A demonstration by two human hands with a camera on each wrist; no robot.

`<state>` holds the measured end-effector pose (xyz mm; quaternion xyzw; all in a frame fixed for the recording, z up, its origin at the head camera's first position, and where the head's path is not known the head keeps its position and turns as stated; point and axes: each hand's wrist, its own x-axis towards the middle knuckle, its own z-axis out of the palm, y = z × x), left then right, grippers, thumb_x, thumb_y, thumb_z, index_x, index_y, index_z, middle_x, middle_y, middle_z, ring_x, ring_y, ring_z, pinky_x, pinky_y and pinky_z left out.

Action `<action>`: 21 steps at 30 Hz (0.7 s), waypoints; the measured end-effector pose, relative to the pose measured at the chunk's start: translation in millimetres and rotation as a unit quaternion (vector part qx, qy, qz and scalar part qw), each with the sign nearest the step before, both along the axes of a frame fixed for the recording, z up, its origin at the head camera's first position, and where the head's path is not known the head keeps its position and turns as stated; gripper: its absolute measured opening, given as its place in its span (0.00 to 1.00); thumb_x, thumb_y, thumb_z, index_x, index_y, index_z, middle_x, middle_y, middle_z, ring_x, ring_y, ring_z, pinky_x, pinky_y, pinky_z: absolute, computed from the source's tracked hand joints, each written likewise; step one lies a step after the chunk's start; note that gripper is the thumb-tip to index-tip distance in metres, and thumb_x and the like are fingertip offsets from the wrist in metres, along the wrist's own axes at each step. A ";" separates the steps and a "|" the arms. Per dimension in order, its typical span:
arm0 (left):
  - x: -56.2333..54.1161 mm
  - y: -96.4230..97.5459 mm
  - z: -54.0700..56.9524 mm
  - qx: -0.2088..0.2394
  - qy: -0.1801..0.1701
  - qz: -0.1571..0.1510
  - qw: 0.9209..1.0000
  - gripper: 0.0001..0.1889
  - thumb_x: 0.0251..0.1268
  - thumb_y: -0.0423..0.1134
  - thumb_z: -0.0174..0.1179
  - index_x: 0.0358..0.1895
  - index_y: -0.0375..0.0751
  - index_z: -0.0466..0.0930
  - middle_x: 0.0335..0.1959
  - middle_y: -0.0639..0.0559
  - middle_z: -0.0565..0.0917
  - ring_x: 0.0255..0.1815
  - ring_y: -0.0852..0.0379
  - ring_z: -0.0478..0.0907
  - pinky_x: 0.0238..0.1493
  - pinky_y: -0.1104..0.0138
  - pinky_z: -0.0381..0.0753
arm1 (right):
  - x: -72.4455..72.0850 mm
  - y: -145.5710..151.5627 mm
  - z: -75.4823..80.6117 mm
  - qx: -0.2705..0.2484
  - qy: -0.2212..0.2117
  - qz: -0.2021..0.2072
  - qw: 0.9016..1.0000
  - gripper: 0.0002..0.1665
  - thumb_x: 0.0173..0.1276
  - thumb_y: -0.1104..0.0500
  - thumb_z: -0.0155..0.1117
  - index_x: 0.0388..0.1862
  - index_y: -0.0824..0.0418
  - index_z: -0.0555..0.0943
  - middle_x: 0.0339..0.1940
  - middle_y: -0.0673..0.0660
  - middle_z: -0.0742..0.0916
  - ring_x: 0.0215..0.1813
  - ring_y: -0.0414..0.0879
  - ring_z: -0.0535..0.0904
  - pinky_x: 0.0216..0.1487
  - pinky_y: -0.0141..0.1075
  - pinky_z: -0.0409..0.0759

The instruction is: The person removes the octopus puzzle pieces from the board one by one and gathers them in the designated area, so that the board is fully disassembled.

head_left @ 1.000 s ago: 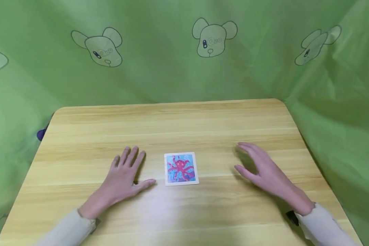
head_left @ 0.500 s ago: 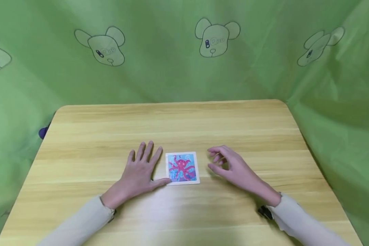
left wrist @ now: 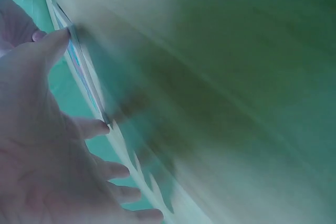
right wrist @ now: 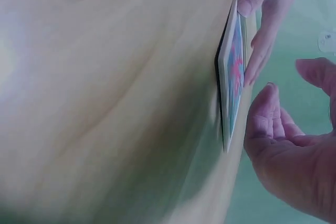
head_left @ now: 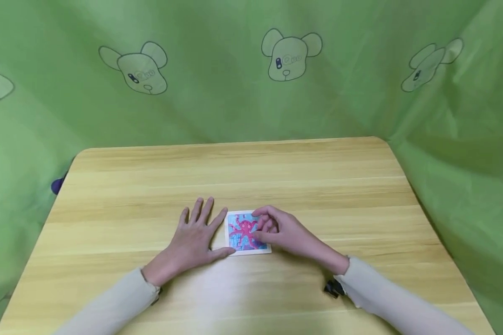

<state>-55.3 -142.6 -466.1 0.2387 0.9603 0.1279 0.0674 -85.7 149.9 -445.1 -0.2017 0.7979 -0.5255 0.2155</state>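
right hand (head_left: 288,231) moved over square white-rimmed board (head_left: 242,232), fingers (head_left: 266,211) loosely bent; left hand (head_left: 191,243) at edge, fingers spread.

Booth-like enclosure: green cartoon-print cloth (head_left: 218,102) behind and beside a wood-grain table (head_left: 243,177)

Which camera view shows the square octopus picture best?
The head view: it looks down on the octopus picture, showing most of its face, though the right hand partly covers its right side. The left wrist view shows only a thin sliver; the right wrist view shows it steeply slanted.
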 end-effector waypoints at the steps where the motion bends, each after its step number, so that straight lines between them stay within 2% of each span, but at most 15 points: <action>1: 0.4 -1.0 -1.7 0.004 0.004 -0.001 1.000 0.54 0.70 0.77 0.59 0.88 0.46 0.61 0.87 0.27 0.52 0.86 0.24 0.46 0.76 0.25 0.52 | -0.6 -3.9 -0.6 0.003 -0.001 0.004 1.000 0.31 0.72 0.60 0.79 0.68 0.71 0.79 0.44 0.54 0.87 0.43 0.50 0.83 0.45 0.34 0.84; 7: 1.0 -3.5 -10.0 0.018 0.025 -0.005 0.999 0.54 0.70 0.80 0.55 0.88 0.46 0.62 0.86 0.26 0.54 0.85 0.22 0.48 0.74 0.24 0.55 | -5.8 -21.2 -5.6 0.029 -0.001 0.019 0.999 0.31 0.72 0.60 0.79 0.69 0.69 0.78 0.43 0.53 0.87 0.43 0.47 0.84 0.46 0.34 0.85; 10: 0.2 -1.5 -5.2 0.008 0.015 -0.005 1.000 0.53 0.71 0.78 0.57 0.88 0.46 0.63 0.86 0.25 0.55 0.85 0.22 0.48 0.74 0.25 0.55 | -9.1 -26.7 -6.4 0.044 0.000 0.034 0.998 0.33 0.73 0.60 0.78 0.71 0.69 0.76 0.44 0.52 0.87 0.43 0.46 0.85 0.48 0.35 0.86; 15: -0.8 3.0 4.3 -0.014 -0.012 0.002 1.000 0.47 0.77 0.71 0.57 0.88 0.46 0.61 0.86 0.27 0.54 0.86 0.24 0.46 0.76 0.26 0.54 | -13.4 -31.5 -7.8 0.072 0.009 0.049 0.996 0.36 0.73 0.60 0.77 0.73 0.70 0.74 0.44 0.53 0.85 0.41 0.44 0.85 0.46 0.35 0.86; 21: 0.3 5.7 -1.5 -0.012 0.014 0.022 1.000 0.43 0.81 0.68 0.56 0.87 0.48 0.64 0.86 0.27 0.57 0.85 0.22 0.49 0.74 0.27 0.60 | -17.1 -38.5 -11.0 0.091 0.023 0.043 0.995 0.34 0.73 0.59 0.78 0.71 0.68 0.76 0.39 0.51 0.84 0.36 0.43 0.82 0.41 0.35 0.82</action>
